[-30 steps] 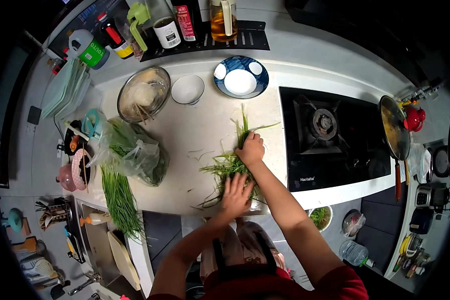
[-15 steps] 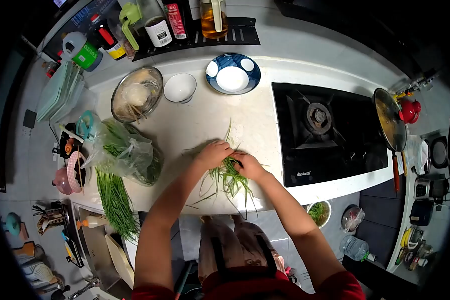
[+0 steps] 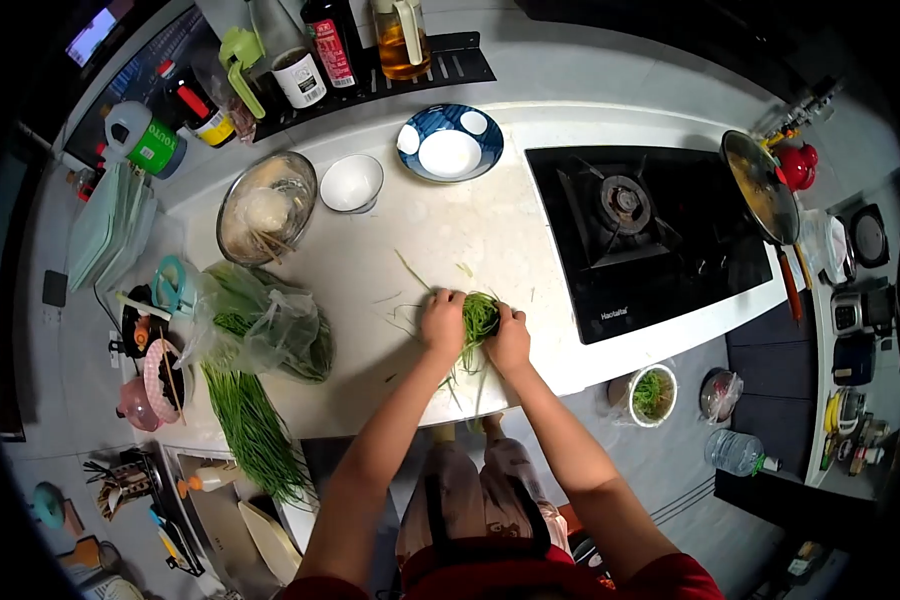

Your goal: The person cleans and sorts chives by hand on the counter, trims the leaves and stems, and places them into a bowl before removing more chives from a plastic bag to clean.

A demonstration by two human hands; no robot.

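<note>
A tangled clump of loose green chive leaves (image 3: 480, 316) is squeezed between my two hands above the pale countertop. My left hand (image 3: 444, 322) presses on its left side with curled fingers. On the opposite side, my right hand (image 3: 510, 338) has its fingers and thumb closed against the same clump. Some thin strands hang below it, and a few loose leaves lie on the counter just left of and beyond my hands. A long bundle of chives (image 3: 250, 430) lies over the counter's front edge, left of my arms.
A plastic bag of greens (image 3: 280, 330) sits left of my hands. Behind stand a metal bowl of dough (image 3: 267, 208), a white bowl (image 3: 352, 184) and a blue-patterned plate (image 3: 408, 152). To the right is a gas stove (image 3: 670, 270); a bin (image 3: 638, 410) stands on the floor.
The spread-out chive leaves have been drawn together into a compact clump between my hands. My hands have moved slightly apart, to either side of it. The camera view has tilted and shifted.
</note>
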